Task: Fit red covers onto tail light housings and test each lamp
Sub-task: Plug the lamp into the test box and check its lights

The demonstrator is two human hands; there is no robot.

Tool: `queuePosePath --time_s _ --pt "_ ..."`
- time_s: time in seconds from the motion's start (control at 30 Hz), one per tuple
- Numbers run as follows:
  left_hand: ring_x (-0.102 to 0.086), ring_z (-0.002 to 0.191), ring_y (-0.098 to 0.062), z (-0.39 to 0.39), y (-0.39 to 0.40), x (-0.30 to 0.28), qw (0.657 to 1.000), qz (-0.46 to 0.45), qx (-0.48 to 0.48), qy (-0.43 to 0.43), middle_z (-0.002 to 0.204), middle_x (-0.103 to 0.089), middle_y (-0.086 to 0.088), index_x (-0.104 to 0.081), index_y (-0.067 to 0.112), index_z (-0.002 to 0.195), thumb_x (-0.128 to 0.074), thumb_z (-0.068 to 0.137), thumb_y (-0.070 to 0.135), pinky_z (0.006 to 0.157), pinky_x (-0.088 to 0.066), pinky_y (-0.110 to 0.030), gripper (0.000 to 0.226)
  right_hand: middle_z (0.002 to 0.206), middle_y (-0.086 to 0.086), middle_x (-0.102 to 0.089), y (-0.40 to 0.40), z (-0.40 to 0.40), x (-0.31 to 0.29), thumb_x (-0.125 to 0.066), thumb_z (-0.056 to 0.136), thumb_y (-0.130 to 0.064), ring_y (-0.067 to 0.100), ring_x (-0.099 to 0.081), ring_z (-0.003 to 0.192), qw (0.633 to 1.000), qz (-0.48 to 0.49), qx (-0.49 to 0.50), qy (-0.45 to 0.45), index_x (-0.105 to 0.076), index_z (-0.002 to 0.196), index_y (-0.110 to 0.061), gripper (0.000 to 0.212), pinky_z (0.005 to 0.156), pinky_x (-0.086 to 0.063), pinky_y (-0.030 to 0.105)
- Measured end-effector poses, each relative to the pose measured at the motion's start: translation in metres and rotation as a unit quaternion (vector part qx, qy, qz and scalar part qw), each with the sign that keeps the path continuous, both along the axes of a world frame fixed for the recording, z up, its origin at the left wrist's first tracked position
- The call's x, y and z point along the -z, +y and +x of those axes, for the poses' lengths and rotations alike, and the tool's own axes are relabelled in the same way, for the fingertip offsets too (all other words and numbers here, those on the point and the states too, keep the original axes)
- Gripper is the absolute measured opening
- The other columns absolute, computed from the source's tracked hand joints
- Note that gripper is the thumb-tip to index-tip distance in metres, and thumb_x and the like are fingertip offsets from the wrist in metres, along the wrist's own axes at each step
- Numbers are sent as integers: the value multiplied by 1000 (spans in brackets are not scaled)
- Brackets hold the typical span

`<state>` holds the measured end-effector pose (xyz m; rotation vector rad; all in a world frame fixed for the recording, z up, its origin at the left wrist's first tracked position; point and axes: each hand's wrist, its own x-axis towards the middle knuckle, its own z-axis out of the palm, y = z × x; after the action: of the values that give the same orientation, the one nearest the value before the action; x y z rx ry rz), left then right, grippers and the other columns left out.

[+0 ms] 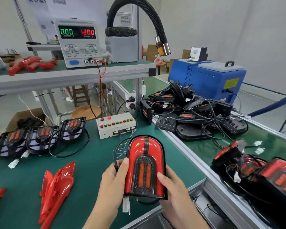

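Assembled tail light [144, 166], red cover fitted, is held above the green desk [82, 166] near its front edge. Left hand [113, 182] grips its left side, thumb on the cover; right hand [173, 189] grips the right side. Three uncovered housings [40, 138] lie left; loose red covers [56, 187] nearby.

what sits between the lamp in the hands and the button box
Nothing solid: only bare green mat and the loose thin wires trailing from the button box toward the lamp.
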<state>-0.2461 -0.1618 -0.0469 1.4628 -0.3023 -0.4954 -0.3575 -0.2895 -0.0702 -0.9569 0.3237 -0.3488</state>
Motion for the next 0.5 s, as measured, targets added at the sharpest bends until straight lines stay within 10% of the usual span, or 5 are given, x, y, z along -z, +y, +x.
queuePosePath --time_s 0.13,0.33,0.5 --pt "-77 94 -24 -16 -28 -12 994 -57 18 86 103 -80 -5 -78 32 95 -59 96 47 75 -60 -36 25 136 22 -63 -3 -13 -4 -89 73 -34 41 -62 123 996 75 15 -42 -62 136 -17 71 95 -55 51" --pt "-77 94 -33 -35 -77 -31 977 -115 54 172 106 -78 -15 -73 10 111 -70 87 41 63 -63 -37 39 136 21 -63 -19 -35 -14 -73 85 -30 42 -60 126 989 74 112 -62 -57 141 -14 59 101 -53 53" --pt "-73 102 -42 -64 -122 -47 964 -137 120 195 112 -74 -23 -66 0 125 -76 71 42 85 -61 -57 68 138 18 -63 -38 -68 -23 -67 92 -35 37 -62 126 978 103 171 -51 -53 144 -18 56 107 -47 56"
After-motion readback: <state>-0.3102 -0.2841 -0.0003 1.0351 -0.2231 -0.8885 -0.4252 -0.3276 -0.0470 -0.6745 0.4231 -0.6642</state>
